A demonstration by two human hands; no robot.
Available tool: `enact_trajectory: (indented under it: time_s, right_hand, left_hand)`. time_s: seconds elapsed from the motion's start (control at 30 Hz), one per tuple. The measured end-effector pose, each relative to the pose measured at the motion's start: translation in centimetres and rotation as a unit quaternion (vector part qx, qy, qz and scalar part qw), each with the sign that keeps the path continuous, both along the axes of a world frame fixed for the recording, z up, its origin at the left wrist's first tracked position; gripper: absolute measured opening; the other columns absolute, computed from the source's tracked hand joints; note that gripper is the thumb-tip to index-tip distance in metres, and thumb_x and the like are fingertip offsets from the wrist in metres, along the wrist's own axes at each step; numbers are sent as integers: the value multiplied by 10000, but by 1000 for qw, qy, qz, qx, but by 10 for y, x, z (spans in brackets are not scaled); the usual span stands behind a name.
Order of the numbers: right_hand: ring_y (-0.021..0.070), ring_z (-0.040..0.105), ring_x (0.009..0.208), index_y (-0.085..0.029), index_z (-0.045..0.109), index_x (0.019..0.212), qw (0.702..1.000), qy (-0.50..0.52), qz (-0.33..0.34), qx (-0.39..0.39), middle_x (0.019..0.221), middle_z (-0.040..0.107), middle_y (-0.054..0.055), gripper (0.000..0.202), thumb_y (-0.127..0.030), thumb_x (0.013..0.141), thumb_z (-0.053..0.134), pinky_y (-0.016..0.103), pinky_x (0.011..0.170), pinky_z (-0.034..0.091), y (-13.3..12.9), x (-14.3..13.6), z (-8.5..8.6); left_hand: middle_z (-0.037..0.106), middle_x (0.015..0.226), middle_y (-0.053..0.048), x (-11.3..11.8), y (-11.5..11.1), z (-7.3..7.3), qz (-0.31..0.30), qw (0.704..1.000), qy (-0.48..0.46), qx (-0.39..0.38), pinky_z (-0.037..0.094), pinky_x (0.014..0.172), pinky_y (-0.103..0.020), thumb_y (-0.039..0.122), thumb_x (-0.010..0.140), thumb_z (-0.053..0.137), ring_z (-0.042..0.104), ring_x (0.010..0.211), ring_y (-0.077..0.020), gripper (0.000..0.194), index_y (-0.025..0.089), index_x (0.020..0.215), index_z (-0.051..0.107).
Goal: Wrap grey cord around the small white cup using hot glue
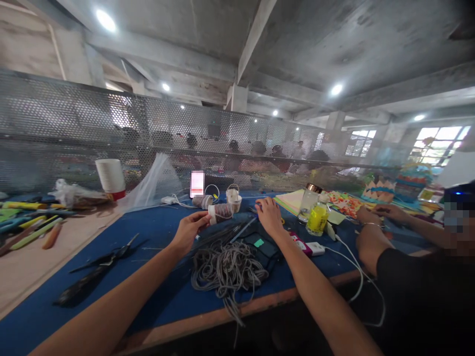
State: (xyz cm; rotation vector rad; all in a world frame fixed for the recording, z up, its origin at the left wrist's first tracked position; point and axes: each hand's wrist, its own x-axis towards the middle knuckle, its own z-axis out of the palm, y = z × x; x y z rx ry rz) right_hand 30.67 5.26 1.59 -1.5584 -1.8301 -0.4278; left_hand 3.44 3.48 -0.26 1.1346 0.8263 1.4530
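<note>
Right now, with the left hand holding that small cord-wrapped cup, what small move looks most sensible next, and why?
Probably bring the right hand back toward the cord-wrapped cup pinched in the left hand. The right hand rests flat on the blue table, apart from the cup, and the loose grey cord lies just below both hands.

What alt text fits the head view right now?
The left hand holds a small wrapped cup above a blue table; the right hand rests beyond a pile of grey cord. Black scissors lie left.
</note>
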Motion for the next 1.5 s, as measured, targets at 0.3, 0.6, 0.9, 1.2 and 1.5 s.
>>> enact_trajectory:
  time_s: [0.3,0.6,0.9,1.2,1.5]
  right_hand:
    - [229,471,1098,-261,596,1135,959,-38,277,47,1120,531,69,369,-380,796,677,368,940,386,-27,-44,4]
    - [186,525,1042,-223,662,928,955,35,293,21,1034,608,47,126,-312,869,596,322,927,355,-25,-45,4]
    - [137,598,800,-170,659,878,911,179,371,-20,851,650,29,232,-377,879,553,241,802,433,-23,-46,7]
    - [132,584,756,-171,662,854,918,214,332,-43,819,658,24,235,-391,845,579,234,758,440,-18,-48,-2]
    - [120,579,705,-166,653,811,922,231,302,-69,768,652,11,236,-393,809,588,228,712,443,-10,-43,-7]
  left_hand:
    - [716,792,-52,3,-3,-2,-24,999,29,-17,473,722,-266,342,586,826,614,692,-142,366,143,877,727]
    - [716,761,-46,8,-10,-1,-52,993,108,-6,447,598,-274,418,609,789,604,613,-164,378,163,882,733]
    - [691,706,-44,16,-24,7,-103,979,173,15,439,580,-272,407,638,761,586,602,-165,328,147,834,729]
    - [713,784,-74,19,-23,3,-130,972,191,35,481,669,-312,414,645,755,624,708,-213,316,156,827,733]
    - [716,778,-74,18,-23,4,-135,974,179,32,484,678,-321,411,634,760,628,700,-214,316,160,824,736]
